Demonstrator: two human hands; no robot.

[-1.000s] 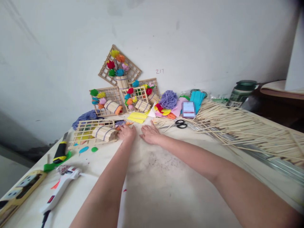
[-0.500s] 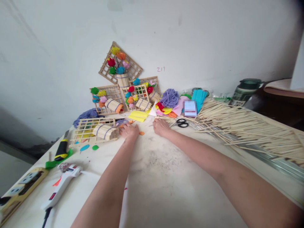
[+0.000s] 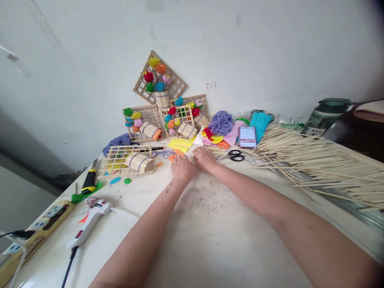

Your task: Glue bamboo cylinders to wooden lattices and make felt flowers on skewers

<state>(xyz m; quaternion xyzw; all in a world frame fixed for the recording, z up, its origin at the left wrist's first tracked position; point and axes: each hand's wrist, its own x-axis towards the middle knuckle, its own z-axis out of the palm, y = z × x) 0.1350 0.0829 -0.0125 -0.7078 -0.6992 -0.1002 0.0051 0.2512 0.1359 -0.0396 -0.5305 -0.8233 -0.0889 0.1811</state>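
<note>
Small, flat, orange cut pieces of thin sheet (image 3: 179, 152) are being bordered by the nearer bare left hand (image 3: 183, 168), lying just beyond its bent fingers; the bare right hand (image 3: 204, 157) is being held close beside, fingers curled; whether anything is being pinched cannot be told.

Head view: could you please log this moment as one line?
left hand: by orange pieces | right hand: beside left hand | black-handled scissors: right of right hand
</note>
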